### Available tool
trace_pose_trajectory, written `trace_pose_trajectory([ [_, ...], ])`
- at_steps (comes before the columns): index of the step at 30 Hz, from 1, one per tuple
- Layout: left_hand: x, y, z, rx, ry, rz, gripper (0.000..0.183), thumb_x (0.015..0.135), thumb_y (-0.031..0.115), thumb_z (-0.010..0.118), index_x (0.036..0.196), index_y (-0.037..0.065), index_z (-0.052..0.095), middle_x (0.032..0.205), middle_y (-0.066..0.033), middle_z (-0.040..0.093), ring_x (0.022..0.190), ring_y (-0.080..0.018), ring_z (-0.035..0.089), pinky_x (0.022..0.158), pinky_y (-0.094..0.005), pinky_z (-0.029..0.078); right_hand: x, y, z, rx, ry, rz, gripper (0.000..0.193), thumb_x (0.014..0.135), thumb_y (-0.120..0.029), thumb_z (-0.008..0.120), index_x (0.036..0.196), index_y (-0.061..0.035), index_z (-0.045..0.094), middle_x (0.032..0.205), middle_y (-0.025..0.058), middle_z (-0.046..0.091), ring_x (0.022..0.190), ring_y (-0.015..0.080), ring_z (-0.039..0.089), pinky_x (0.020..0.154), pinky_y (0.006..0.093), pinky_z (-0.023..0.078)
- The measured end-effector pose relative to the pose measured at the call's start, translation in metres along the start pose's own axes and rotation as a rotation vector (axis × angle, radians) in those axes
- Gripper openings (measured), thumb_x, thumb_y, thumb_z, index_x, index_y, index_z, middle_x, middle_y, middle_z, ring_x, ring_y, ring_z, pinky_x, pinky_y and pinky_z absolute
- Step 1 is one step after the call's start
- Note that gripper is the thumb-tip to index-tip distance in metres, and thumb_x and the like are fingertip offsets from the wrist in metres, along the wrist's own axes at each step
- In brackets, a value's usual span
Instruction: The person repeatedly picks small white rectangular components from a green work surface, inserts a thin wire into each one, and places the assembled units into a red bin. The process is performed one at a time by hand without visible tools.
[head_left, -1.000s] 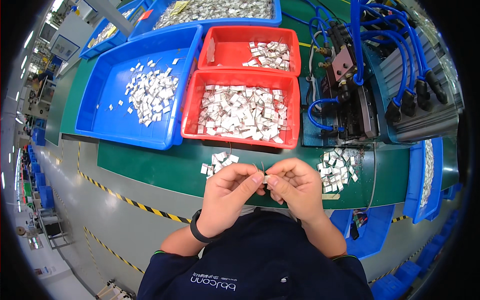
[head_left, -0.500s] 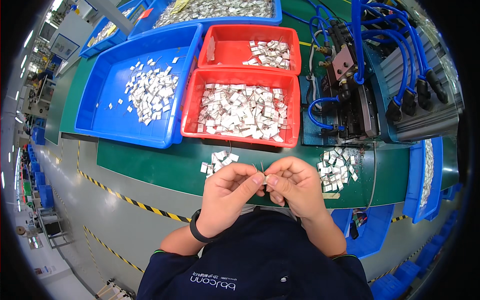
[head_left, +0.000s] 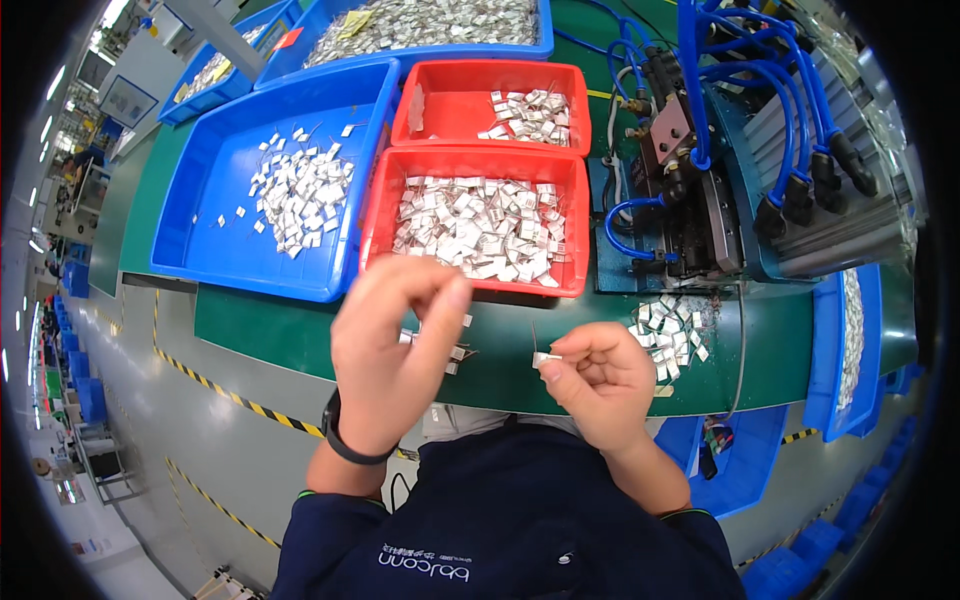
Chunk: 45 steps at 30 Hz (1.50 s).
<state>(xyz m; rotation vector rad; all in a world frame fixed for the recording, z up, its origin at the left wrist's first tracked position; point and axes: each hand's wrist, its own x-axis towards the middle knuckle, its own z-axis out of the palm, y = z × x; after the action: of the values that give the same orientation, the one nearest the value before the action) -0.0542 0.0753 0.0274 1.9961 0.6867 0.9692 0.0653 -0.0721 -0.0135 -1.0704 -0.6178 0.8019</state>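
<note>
Between the thumb and forefinger of my right hand is a small white block-shaped part, its thin wire lead pointing up and away from me. My left hand is raised near the front of the closer red bin. Its thumb and forefinger are curled together; whether anything sits between them is hidden. Under that hand, partly covered, lies a small pile of similar white parts on the green table. A second loose pile rests just beyond my right hand.
A large blue bin with scattered white parts stands left of the red bins. The farther red bin and a back blue bin hold more. At the right stands a machine with blue hoses, beside another blue bin.
My hands, together before, are now apart. The left has risen and moved left toward the bins; the right has stayed near its place and holds the white part.
</note>
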Motion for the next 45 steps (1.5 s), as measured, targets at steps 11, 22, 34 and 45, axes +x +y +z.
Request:
trace_pose_trajectory([
  [11, -0.035, -0.001, 0.005, -0.795, -0.43, -0.623, 0.015, 0.093, 0.009, 0.06, 0.103, 0.0, 0.063, 0.1, -0.0041, 0.061, 0.083, -0.0079, 0.058, 0.07, -0.0226, 0.049, 0.004, -0.023, 0.012, -0.81, -0.206, -0.313, 0.011, 0.076, -0.005, 0.072, 0.078, -0.0051, 0.061, 0.061, 0.0049, 0.054, 0.05, 0.0177, 0.052, 0.048, 0.0295, 0.043],
  [22, 0.021, -0.012, -0.089, 0.588, 0.306, 0.091, 0.014, 0.085, 0.002, 0.065, 0.098, -0.001, 0.062, 0.098, -0.008, 0.061, 0.079, -0.0137, 0.054, 0.066, -0.0257, 0.043, 0.02, -0.002, 0.017, -0.98, -0.246, -0.232, 0.022, 0.081, -0.011, 0.068, 0.1, -0.005, 0.059, 0.086, 0.0102, 0.06, 0.074, 0.0262, 0.062, 0.063, 0.0358, 0.05],
  [34, -0.057, -0.038, -0.013, 0.598, -0.225, 0.177, 0.052, 0.069, 0.005, 0.075, 0.117, 0.001, 0.056, 0.123, -0.0119, 0.056, 0.111, -0.0322, 0.051, 0.094, -0.0413, 0.039, 0.023, 0.025, 0.027, -1.361, -0.313, -0.372, 0.025, 0.077, -0.01, 0.063, 0.102, -0.0086, 0.063, 0.081, 0.0049, 0.05, 0.073, 0.0212, 0.06, 0.056, 0.0325, 0.05],
  [45, -0.043, -0.04, -0.004, 0.567, -0.169, 0.228, 0.033, 0.073, 0.004, 0.071, 0.106, 0.004, 0.063, 0.1, -0.0066, 0.058, 0.099, -0.0271, 0.052, 0.086, -0.0382, 0.037, 0.02, 0.013, 0.011, -1.198, -0.277, -0.285, 0.013, 0.082, -0.012, 0.065, 0.088, -0.0059, 0.055, 0.082, 0.0095, 0.054, 0.075, 0.0256, 0.059, 0.06, 0.0382, 0.049],
])
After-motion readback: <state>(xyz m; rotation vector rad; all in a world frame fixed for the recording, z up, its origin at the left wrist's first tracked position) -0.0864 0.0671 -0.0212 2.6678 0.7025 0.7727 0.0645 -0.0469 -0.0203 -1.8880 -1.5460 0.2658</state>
